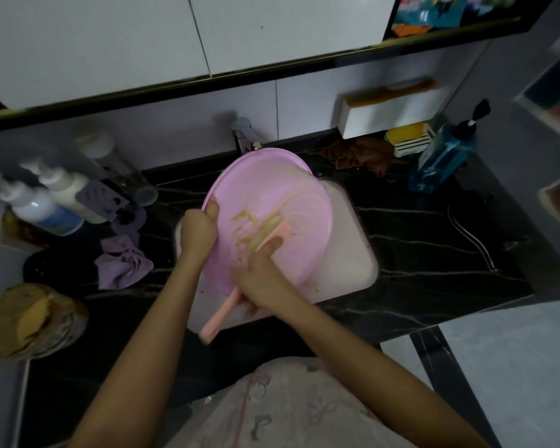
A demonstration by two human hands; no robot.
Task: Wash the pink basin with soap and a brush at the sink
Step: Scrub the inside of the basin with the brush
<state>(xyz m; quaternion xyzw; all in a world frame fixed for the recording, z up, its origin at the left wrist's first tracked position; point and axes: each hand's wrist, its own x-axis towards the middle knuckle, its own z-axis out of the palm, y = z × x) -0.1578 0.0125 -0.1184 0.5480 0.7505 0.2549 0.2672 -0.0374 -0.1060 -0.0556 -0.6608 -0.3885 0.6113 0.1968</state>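
The pink basin stands tilted over the white sink, its inside facing me and smeared with yellowish soap streaks. My left hand grips its left rim, thumb over the edge. My right hand holds a pink long-handled brush; the brush head lies against the basin's inside near the middle, and the handle sticks out below my hand toward me.
A tap rises behind the basin. Pump bottles and a purple cloth sit on the dark counter at left, a jar nearer. Right: brown rag, yellow soap in a dish, blue pump bottle.
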